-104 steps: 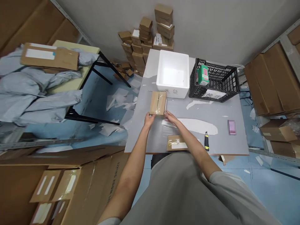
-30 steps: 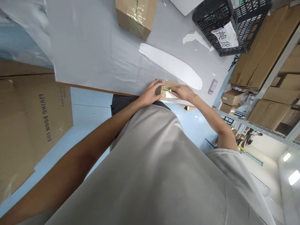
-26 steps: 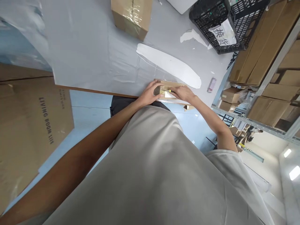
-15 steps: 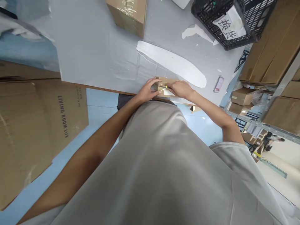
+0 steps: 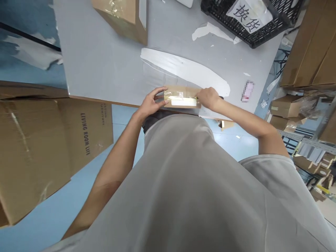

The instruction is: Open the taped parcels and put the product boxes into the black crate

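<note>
At the table's near edge lies a small cardboard box (image 5: 182, 91) with clear tape across its top and a white label on its near part. My left hand (image 5: 153, 102) grips the box's left end, thumb on the near side and fingers on the far side. My right hand (image 5: 209, 98) is at its right end, closed around a utility knife (image 5: 222, 98). Most of the knife is hidden in the fist; a dark end sticks out behind it, and its tip is at the taped top.
A long white sheet (image 5: 186, 68) lies just beyond the box. Farther back are a taped carton (image 5: 126, 26), torn white paper (image 5: 210, 29) and a black plastic crate (image 5: 258, 42). A large carton (image 5: 47, 147) stands at left; shelves with boxes (image 5: 286, 105) at right.
My right hand has drawn the knife rightward along the box's top, from near my left hand to the right end. More of the taped top shows. The view has shifted slightly.
</note>
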Tool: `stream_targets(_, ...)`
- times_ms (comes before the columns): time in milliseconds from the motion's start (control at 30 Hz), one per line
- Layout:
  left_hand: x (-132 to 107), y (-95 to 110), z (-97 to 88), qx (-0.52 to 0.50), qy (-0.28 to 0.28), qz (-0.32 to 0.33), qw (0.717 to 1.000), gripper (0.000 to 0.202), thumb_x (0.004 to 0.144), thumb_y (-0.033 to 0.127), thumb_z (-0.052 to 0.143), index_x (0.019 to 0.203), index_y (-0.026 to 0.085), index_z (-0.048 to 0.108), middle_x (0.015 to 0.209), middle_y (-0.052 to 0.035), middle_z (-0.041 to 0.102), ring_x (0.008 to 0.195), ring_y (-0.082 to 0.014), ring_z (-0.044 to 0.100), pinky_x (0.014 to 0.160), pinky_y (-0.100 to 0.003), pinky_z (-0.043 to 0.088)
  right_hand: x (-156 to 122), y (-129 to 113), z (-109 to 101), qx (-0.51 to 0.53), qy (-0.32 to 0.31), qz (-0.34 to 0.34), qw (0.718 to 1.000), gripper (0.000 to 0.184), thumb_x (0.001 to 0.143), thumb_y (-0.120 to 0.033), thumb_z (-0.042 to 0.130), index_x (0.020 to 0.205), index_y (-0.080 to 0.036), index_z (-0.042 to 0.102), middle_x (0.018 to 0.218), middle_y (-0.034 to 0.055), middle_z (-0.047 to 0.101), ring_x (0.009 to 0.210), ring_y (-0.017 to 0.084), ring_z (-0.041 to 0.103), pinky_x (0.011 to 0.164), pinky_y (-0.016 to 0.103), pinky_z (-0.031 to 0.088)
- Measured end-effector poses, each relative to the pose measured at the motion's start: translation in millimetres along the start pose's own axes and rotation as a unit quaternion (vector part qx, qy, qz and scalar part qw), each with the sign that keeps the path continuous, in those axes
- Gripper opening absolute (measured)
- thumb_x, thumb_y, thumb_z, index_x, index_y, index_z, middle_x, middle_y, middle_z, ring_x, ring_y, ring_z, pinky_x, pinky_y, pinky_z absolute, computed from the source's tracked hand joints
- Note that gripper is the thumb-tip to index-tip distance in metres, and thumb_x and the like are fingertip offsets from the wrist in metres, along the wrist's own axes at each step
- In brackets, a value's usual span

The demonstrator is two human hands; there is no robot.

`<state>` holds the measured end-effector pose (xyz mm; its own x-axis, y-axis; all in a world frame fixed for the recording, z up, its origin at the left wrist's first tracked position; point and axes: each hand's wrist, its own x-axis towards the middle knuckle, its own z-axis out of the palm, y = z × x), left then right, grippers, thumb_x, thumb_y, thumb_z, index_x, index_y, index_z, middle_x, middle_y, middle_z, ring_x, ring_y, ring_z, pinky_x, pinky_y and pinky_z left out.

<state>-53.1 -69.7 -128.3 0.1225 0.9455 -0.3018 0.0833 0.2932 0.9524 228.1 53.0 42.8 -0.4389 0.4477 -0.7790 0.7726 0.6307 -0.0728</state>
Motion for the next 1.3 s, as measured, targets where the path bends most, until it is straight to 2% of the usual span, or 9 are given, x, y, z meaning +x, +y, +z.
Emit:
stream_targets(100, 0.0, 0.5, 3.3, 0.005, 0.018, -0.006, 1.000, 0.087, 0.082, 0.078, 0.097, 0.152, 0.030, 0.077, 0.170, -0.0145, 0.072, 0.157, -0.0443, 0.070, 0.137, -0.069, 0.058, -18.1, 22.9, 5.1, -0.043, -0.016, 0.078, 0.996, 0.042, 0.122, -0.034, 0.057, 0.139, -0.009, 0.087, 0.131, 0.0323, 0.088, 0.132, 0.045, 0.084, 0.112, 0.055, 0.059)
stream_targets(300, -2.1, 5.5, 6.0, 0.002, 0.036, -0.035, 0.999, 0.088, 0.079, 0.074, 0.099, 0.153, 0.032, 0.076, 0.170, -0.0141, 0.073, 0.155, -0.0422, 0.072, 0.133, -0.065, 0.062, -21.1, 40.4, 23.6, -0.019, 0.005, 0.065, 0.998, 0.043, 0.123, -0.036, 0.057, 0.143, -0.012, 0.087, 0.136, 0.0317, 0.087, 0.134, 0.047, 0.082, 0.110, 0.054, 0.057)
stream_targets(533, -12.3, 21.0, -6.8, -0.015, 0.062, -0.110, 0.992, 0.092, 0.072, 0.073, 0.103, 0.152, 0.036, 0.076, 0.171, -0.0142, 0.073, 0.138, -0.0377, 0.081, 0.112, -0.053, 0.073, -37.9, 102.8, 69.3, 0.147, 0.128, 0.077, 0.978, 0.040, 0.119, -0.050, 0.070, 0.117, -0.015, 0.089, 0.112, 0.0234, 0.090, 0.117, 0.044, 0.085, 0.104, 0.051, 0.058)
stream_targets(633, -15.8, 22.6, -18.7, -0.021, 0.100, -0.122, 0.987, 0.088, 0.071, 0.072, 0.102, 0.148, 0.035, 0.077, 0.167, -0.0139, 0.076, 0.137, -0.0370, 0.081, 0.110, -0.052, 0.073, -27.4, 106.9, 93.2, 0.339, 0.169, 0.099, 0.920, 0.040, 0.117, -0.056, 0.076, 0.108, -0.018, 0.085, 0.103, 0.0115, 0.091, 0.083, 0.027, 0.083, 0.087, 0.036, 0.060)
stream_targets(733, -16.0, 20.7, -31.8, 0.000, 0.127, -0.123, 0.984, 0.084, 0.069, 0.065, 0.101, 0.142, 0.031, 0.079, 0.158, -0.0145, 0.081, 0.136, -0.0361, 0.080, 0.119, -0.057, 0.069, -1.5, 80.8, 112.2, 0.552, 0.180, 0.136, 0.803, 0.050, 0.105, -0.066, 0.089, 0.095, -0.019, 0.077, 0.098, 0.0057, 0.089, 0.056, 0.014, 0.068, 0.064, 0.028, 0.055)
stream_targets(833, -13.3, 16.2, -46.4, 0.038, 0.125, -0.117, 0.985, 0.079, 0.065, 0.058, 0.100, 0.136, 0.029, 0.081, 0.147, -0.0131, 0.084, 0.127, -0.0353, 0.081, 0.123, -0.063, 0.066, 21.9, 41.8, 120.2, 0.671, 0.159, 0.125, 0.714, 0.053, 0.093, -0.066, 0.102, 0.089, -0.022, 0.072, 0.079, -0.0014, 0.082, 0.052, 0.011, 0.062, 0.057, 0.025, 0.052)
stream_targets(1000, -3.2, 5.9, -57.0, 0.079, 0.143, -0.106, 0.981, 0.063, 0.064, 0.051, 0.097, 0.122, 0.031, 0.083, 0.133, -0.0123, 0.085, 0.120, -0.0402, 0.081, 0.117, -0.067, 0.067, 27.7, 4.5, 110.2, 0.713, 0.162, 0.119, 0.672, 0.057, 0.084, -0.064, 0.110, 0.084, -0.024, 0.069, 0.054, -0.0112, 0.061, 0.051, 0.013, 0.063, 0.053, 0.022, 0.051)
stream_targets(1133, 13.9, 0.3, -18.7, 0.046, 0.159, -0.105, 0.981, 0.059, 0.064, 0.046, 0.095, 0.119, 0.033, 0.081, 0.124, -0.0109, 0.086, 0.115, -0.0350, 0.082, 0.100, -0.054, 0.072, 6.1, 17.4, 95.6, 0.685, 0.232, 0.136, 0.677, 0.058, 0.084, -0.068, 0.108, 0.083, -0.024, 0.071, 0.058, -0.0073, 0.063, 0.052, 0.016, 0.069, 0.049, 0.022, 0.050)
stream_targets(1300, 43.5, 4.3, 81.2, 0.014, 0.056, -0.137, 0.989, 0.085, 0.075, 0.046, 0.094, 0.153, 0.025, 0.070, 0.124, -0.0093, 0.086, 0.092, -0.0187, 0.081, 0.092, -0.039, 0.068, -29.5, 54.8, 82.5, 0.577, 0.300, 0.175, 0.739, 0.056, 0.096, -0.075, 0.094, 0.103, -0.021, 0.081, 0.086, 0.0019, 0.081, 0.065, 0.020, 0.080, 0.062, 0.027, 0.061)
